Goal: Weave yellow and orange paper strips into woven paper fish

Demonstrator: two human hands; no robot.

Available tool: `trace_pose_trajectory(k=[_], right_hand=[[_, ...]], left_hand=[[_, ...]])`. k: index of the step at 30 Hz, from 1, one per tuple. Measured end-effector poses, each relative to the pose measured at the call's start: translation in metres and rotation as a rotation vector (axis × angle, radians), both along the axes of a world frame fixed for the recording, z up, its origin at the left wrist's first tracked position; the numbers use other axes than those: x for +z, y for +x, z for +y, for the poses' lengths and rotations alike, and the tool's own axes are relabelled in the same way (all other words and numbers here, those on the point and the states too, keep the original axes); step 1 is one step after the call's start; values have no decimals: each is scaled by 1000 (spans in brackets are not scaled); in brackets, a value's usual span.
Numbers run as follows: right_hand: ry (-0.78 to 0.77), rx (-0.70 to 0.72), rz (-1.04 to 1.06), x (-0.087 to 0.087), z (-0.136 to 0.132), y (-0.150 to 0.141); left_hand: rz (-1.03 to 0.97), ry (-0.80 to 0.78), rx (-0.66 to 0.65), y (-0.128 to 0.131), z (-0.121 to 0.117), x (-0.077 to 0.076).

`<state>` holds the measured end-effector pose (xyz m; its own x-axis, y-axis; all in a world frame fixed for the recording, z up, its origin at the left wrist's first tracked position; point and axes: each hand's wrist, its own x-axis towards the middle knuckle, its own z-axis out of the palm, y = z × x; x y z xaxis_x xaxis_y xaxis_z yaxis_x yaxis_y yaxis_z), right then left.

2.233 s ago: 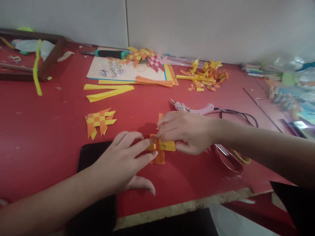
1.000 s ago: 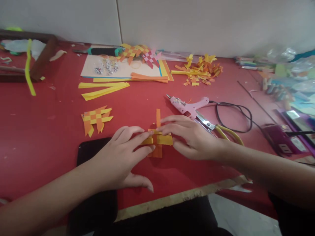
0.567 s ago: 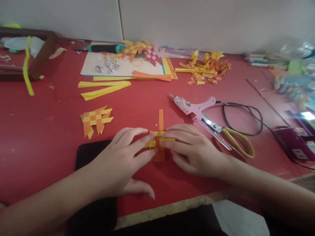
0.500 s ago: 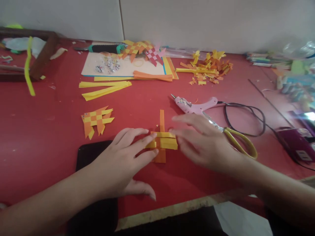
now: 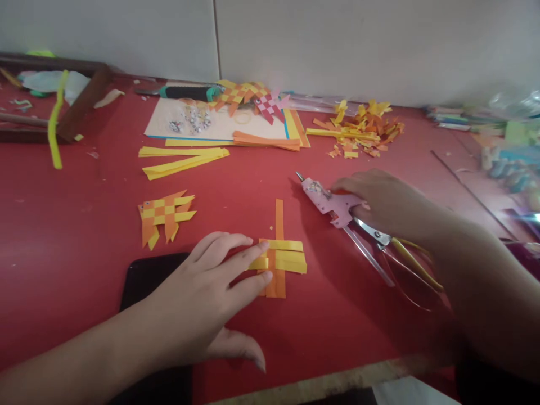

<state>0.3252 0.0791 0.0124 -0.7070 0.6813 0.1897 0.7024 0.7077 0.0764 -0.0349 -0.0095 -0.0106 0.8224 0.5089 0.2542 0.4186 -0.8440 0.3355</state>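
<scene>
My left hand [image 5: 223,281] lies with fingers spread, its fingertips pressing on a small weave of orange and yellow paper strips [image 5: 276,270] on the red table. One orange strip sticks out beyond the weave. To the right, my right hand [image 5: 379,199] is wrapped round the handle of a pink glue gun [image 5: 327,199], whose nozzle points up and left. A clear glue stick [image 5: 369,256] protrudes from the gun's back. Scissors [image 5: 396,244] with yellow handles lie just beneath the right hand and forearm. A finished woven paper fish [image 5: 166,216] rests left of the weave.
A black phone-like slab [image 5: 147,275] lies under my left forearm. Yellow strips [image 5: 185,160], orange strips [image 5: 265,140], googly eyes [image 5: 192,119] and paper scraps [image 5: 367,129] lie further back. A wooden frame [image 5: 84,101] stands back left, a cutter [image 5: 185,93] near the wall.
My right hand has left the paper weave, moved right and taken hold of the glue gun, which is now raised and turned. My left hand stays on the strips.
</scene>
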Motion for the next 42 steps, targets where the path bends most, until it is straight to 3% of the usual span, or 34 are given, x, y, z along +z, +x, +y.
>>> trace_pose_trajectory(k=[5, 10, 13, 23, 42], right_hand=[[-63, -104, 193, 11, -27, -11], [-228, 138, 297, 12, -69, -34], [-245, 151, 295, 11, -79, -43], [-180, 206, 294, -4, -79, -44], [-121, 220, 287, -6, -80, -49]], left_hand=[[-6, 37, 3, 0, 1, 2], [-15, 72, 13, 1, 1, 4], [-21, 71, 19, 1, 2, 4], [-4, 60, 7, 1, 3, 5], [-14, 41, 20, 0, 3, 4]])
